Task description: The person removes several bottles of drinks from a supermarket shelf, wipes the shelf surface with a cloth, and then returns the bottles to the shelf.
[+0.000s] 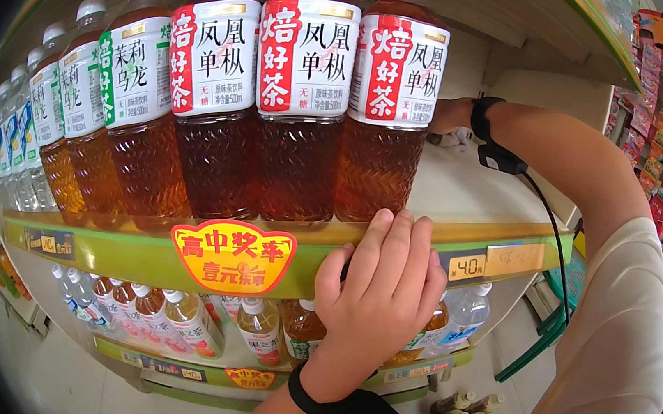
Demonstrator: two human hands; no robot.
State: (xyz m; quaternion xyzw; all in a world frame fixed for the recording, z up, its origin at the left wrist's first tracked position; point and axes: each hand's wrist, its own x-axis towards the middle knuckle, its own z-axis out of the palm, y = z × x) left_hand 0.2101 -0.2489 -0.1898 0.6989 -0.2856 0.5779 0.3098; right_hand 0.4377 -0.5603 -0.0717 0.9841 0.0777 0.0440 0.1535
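Note:
My left hand [384, 281] lies against the green front rail [318, 252] of the upper shelf, fingertips over its lip at the foot of the nearest tea bottle [379, 167]. That bottle of dark tea has a red and white label, leans slightly and stands at the right end of the front row. Behind it reaches my right hand [449, 115], its fingers mostly hidden by the bottle. A crumpled whitish cloth [453, 140] shows just under this hand on the shelf board [478, 189]; whether the fingers grip it is not visible.
More tea bottles [218, 96] continue leftward, then clear bottles [20, 146]. A lower shelf [232, 359] carries several drinks. Another shelf [567, 4] overhangs at upper right. A black cable [551, 223] hangs from my right wrist. Bottles [456, 412] lie near the floor beside a green plastic item [545, 329].

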